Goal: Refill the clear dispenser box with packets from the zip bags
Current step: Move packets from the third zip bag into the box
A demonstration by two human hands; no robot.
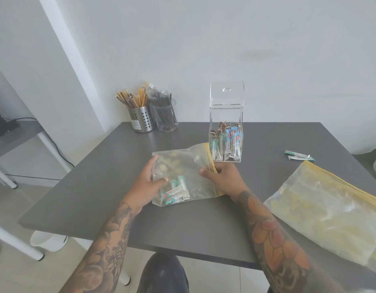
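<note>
I see matt dark-grey table top (102, 176); glossy clear acrylic dispenser box (226, 115); perforated brushed-metal cup (140, 119); crinkled translucent plastic zip bag (187, 166).

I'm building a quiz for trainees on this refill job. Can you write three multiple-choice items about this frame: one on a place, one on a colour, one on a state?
1. Where do the two loose packets lie?
A. right of the dispenser box
B. inside the steel cup
C. on the floor

2. What colour is the zip strip on the held zip bag?
A. red
B. yellow
C. black

3. The dispenser box lid is:
A. shut
B. missing
C. raised

Answers: 1 A, they rest on the table there. 2 B, yellow edge by the right hand. 3 C, it stands upright.
</note>
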